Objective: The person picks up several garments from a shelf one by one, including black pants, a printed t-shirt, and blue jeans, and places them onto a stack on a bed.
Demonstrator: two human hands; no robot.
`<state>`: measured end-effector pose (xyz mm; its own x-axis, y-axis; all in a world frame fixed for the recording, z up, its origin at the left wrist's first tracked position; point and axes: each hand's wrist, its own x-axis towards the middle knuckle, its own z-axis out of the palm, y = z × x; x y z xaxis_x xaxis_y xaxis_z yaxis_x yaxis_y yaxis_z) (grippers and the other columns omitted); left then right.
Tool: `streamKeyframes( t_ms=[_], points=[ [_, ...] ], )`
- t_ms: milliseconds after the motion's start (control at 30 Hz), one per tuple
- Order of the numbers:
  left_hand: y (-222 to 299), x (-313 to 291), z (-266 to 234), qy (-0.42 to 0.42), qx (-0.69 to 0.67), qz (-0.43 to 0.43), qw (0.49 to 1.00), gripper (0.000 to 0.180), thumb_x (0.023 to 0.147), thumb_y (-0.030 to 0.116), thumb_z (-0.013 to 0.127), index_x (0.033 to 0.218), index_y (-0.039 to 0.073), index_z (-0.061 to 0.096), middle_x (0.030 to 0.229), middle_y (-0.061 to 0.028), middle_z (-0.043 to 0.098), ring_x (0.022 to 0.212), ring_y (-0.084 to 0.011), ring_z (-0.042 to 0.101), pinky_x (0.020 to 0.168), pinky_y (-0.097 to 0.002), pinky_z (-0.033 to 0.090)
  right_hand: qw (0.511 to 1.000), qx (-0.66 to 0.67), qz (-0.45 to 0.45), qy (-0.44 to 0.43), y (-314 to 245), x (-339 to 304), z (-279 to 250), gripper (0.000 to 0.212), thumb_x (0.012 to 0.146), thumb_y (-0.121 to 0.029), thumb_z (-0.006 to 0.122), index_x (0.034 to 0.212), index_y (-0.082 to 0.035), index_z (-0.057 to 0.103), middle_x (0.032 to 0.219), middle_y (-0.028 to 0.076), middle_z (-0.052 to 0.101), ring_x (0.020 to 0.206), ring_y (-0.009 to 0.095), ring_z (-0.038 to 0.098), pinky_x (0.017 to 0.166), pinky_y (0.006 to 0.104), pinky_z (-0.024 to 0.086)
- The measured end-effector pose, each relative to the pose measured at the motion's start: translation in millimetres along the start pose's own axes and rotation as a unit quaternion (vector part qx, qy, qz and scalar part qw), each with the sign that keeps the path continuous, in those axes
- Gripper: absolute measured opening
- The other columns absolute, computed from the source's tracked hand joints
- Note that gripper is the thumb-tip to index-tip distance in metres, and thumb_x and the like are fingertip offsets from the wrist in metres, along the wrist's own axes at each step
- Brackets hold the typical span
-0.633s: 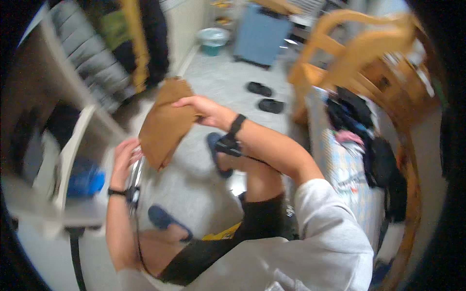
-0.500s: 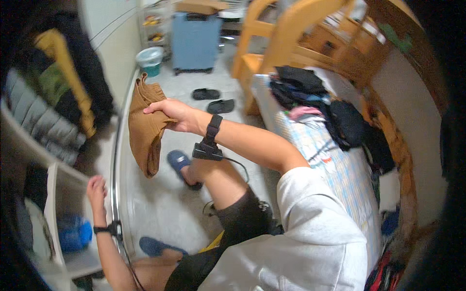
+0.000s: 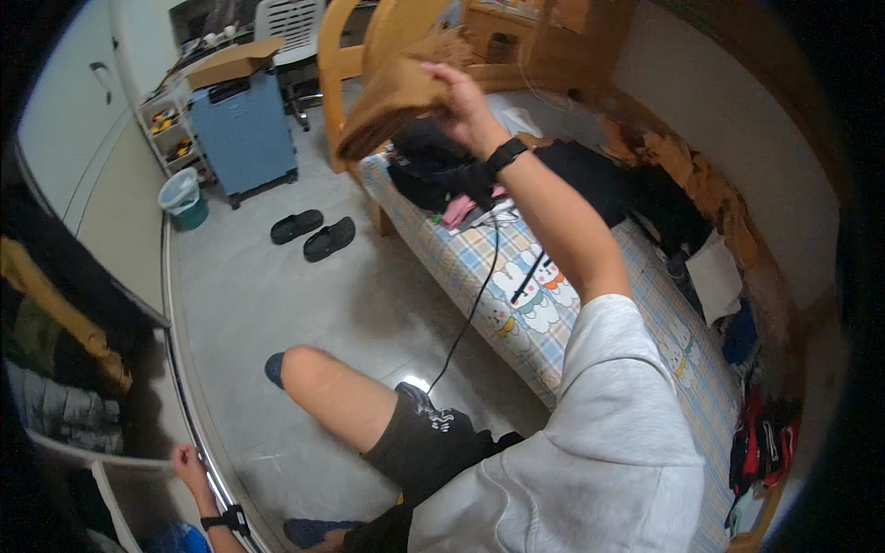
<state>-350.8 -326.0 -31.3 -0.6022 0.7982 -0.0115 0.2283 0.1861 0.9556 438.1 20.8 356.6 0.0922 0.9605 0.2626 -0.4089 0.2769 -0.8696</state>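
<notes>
My right hand [image 3: 464,106] grips a folded brown ribbed garment [image 3: 396,100], holding it up over the far end of the bed. Which kind of garment it is, I cannot tell. Under and beyond it, a heap of black clothes [image 3: 429,180] with a pink piece [image 3: 458,212] lies on the bed [image 3: 461,276], which has a checked sheet with cartoon figures. Low on the left, my left hand [image 3: 191,468] has its fingers curled in with nothing visible in them. It is beside the wardrobe's metal rail [image 3: 189,415]. Both wrists wear black straps.
Clothes hang in the open wardrobe [image 3: 60,350] at left. Black slippers [image 3: 329,240] lie on the grey floor. A blue suitcase [image 3: 244,138] with a cardboard box [image 3: 235,63] on top, a bin [image 3: 184,198] and a white chair [image 3: 289,32] stand at the back. A black cable [image 3: 468,318] hangs beside the bed.
My right hand has carried the brown garment from near the wardrobe, rightward to above the bed's far end. The view has swung right. My left hand stays low by the wardrobe.
</notes>
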Motion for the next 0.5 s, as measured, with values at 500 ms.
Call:
streamKeyframes(
  t_ms=[500],
  points=[
    [24.4, -52.9, 23.4, -0.083, 0.103, 0.06, 0.989, 0.011, 0.097, 0.015, 0.069, 0.098, 0.006, 0.063, 0.087, -0.0015, 0.063, 0.068, -0.0115, 0.06, 0.062, -0.0261, 0.05, 0.49, -0.551, 0.001, 0.676, 6.9, -130.1, -306.0, 0.044, 0.086, -0.027, 0.073, 0.119, 0.002, 0.069, 0.136, 0.026, 0.062, 0.118, 0.038, 0.063, 0.101, 0.046, 0.051]
  ],
)
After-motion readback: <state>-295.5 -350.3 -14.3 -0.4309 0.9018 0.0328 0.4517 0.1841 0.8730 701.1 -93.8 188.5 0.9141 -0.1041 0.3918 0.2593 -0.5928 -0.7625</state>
